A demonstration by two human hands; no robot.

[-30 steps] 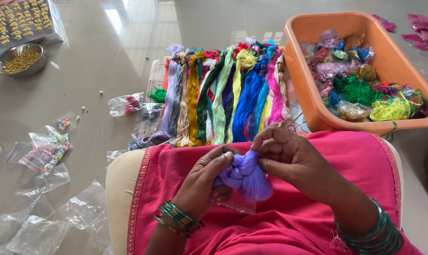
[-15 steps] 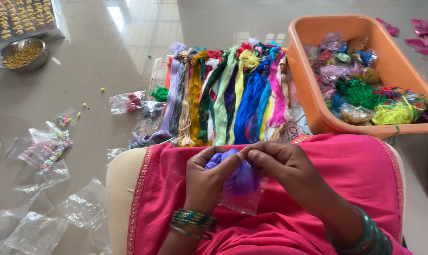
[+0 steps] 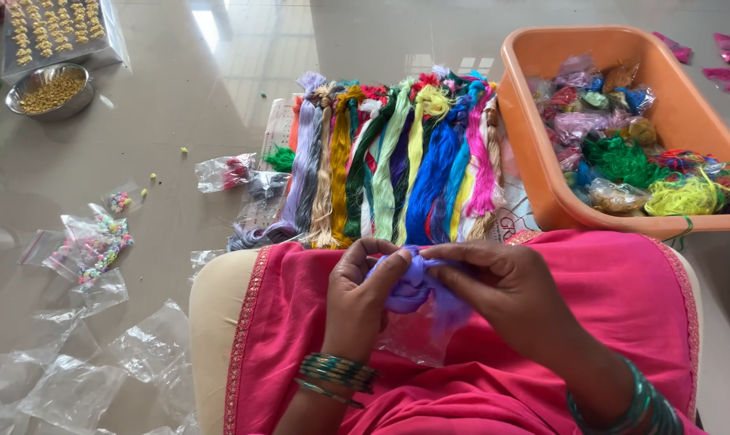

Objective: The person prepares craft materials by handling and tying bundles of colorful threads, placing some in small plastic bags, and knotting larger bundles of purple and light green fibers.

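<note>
- Purple thread skein [image 3: 413,283] sits bunched between both hands over the person's lap, just above the pink cloth [image 3: 590,298] that covers it.
- Left hand [image 3: 363,296] is closed around the skein's left side, thumb and fingertips pressing into the thread; green bangles [image 3: 337,372] ring the wrist.
- Right hand [image 3: 502,290] is closed on the skein's right side, fingers pinching the top of the bundle; a green bangle stack [image 3: 634,403] shows near the lower edge of the view.
- A clear plastic bag [image 3: 413,338] lies on the pink cloth directly beneath the skein, partly hidden by the hands.
- Just beyond the hands, on the floor, a row of long thread skeins [image 3: 397,161] lies side by side: lilac, tan, gold, green, yellow, blue, pink.
- An orange plastic tub [image 3: 542,161] stands at the right of that row, touching or almost touching it, and holds loose and bagged thread in green, yellow, purple and blue.
- Empty clear bags [image 3: 67,379] are scattered on the grey floor [image 3: 179,89] toward the lower left corner; small bags with coloured beads [image 3: 99,242] lie farther up the left side.
- A steel bowl [image 3: 51,89] of golden pieces sits near the top left corner, beside a clear tray [image 3: 59,32] of similar pieces.
</note>
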